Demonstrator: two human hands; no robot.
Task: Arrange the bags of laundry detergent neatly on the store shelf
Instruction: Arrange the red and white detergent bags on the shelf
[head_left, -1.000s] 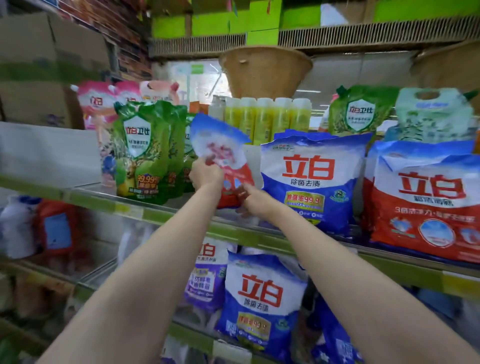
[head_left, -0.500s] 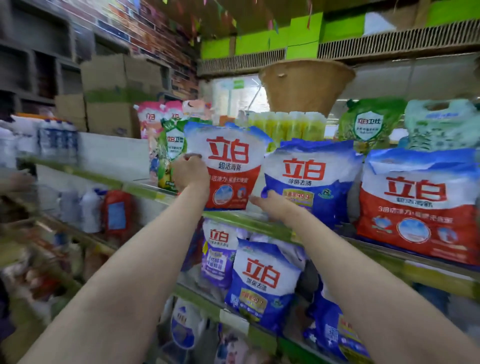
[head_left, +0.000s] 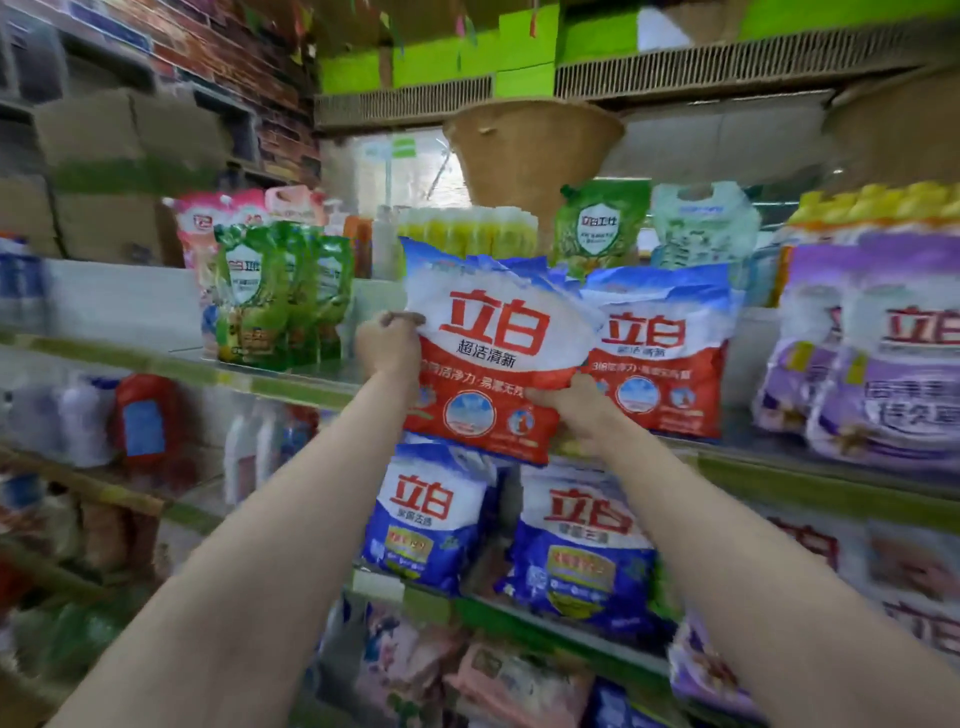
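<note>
I hold a red, white and blue detergent bag (head_left: 493, 353) upright in front of the upper shelf (head_left: 291, 382). My left hand (head_left: 387, 345) grips its left edge, fingers curled over the top of the red band. My right hand (head_left: 576, 410) grips its lower right side. The bag hangs partly past the shelf's front edge and overlaps a matching red bag (head_left: 670, 353) standing on the shelf to the right. Purple bags (head_left: 878, 364) stand further right. Blue bags (head_left: 431, 525) fill the shelf below.
Green refill pouches (head_left: 280, 296) and pink pouches (head_left: 208, 223) stand at the left of the upper shelf, with bare shelf between them and my bag. Yellow bottles (head_left: 467, 234) and a green pouch (head_left: 600, 228) stand behind. A woven basket (head_left: 530, 150) hangs above. Bottles (head_left: 140, 421) crowd the lower left.
I have carried the red bag to the right, past the blue bag, so it now overlaps the matching red bag. My view has swung right, bringing purple bags into sight.
</note>
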